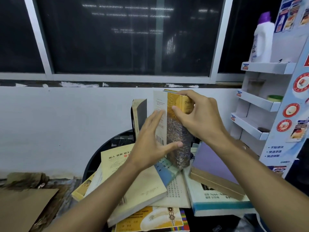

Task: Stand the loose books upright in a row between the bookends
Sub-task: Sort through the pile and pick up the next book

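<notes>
An upright book with a gold and dark patterned cover (175, 131) stands in the middle of the round black table (93, 158). My right hand (200, 118) grips its top from the right, fingers curled over the spine. My left hand (150, 141) presses flat against its white back cover, fingers straight. To the left, a cream-paged book with a dark cover (138, 114) stands upright against a black bookend (132, 121). Several loose books lie flat in front: a pale yellow one (138, 181), a purple one (215, 168), a white and blue one (215, 203).
A white cardboard display rack (260, 104) with a white bottle (262, 42) stands at the right. A white wall and dark window are behind the table. Brown cardboard (25, 208) lies on the floor at the left.
</notes>
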`<act>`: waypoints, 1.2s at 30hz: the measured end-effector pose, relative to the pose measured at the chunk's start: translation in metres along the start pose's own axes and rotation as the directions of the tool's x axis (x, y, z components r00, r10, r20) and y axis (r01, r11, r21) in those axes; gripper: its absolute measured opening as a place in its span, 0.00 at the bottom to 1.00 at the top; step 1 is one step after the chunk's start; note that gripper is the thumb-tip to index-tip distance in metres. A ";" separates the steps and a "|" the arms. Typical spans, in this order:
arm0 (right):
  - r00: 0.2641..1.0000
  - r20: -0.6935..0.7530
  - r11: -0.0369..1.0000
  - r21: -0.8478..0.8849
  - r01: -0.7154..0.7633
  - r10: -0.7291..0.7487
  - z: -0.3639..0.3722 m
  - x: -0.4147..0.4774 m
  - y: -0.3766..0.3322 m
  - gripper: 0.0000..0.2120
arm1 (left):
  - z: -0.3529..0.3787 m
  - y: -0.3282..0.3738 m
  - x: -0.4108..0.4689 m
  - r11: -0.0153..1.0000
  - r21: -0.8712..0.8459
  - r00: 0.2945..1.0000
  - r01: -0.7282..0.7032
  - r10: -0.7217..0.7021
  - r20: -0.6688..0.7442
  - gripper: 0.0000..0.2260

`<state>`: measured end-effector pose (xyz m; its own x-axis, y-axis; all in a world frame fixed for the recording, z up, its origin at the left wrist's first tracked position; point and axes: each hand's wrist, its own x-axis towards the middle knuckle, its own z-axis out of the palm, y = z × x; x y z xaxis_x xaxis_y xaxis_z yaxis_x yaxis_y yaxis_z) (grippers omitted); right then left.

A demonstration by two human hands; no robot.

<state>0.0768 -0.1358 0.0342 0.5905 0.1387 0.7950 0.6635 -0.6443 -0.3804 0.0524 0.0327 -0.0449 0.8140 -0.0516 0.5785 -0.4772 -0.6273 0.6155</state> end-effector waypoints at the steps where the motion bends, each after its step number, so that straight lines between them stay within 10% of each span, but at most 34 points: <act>1: 1.000 -0.015 1.000 0.000 -0.009 0.009 0.004 0.003 0.000 0.15 | -0.006 -0.005 0.005 1.000 0.029 1.000 0.007 -0.007 0.000 0.50; 14: 0.991 -0.121 0.997 0.046 -0.056 0.061 0.088 0.056 0.009 0.17 | -0.055 -0.099 0.091 0.862 0.484 0.986 0.150 -0.169 -0.004 0.37; 36: 0.984 -0.151 0.993 0.092 -0.076 0.090 0.184 0.057 0.041 0.22 | -0.045 -0.125 0.104 0.969 0.203 0.987 0.137 -0.151 0.051 0.35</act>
<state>0.2220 -0.0159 -0.0225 0.5715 -0.0348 0.8199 0.6559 -0.5810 -0.4819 0.1822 0.1405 -0.0376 0.8925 0.0039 0.4511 -0.2833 -0.7733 0.5673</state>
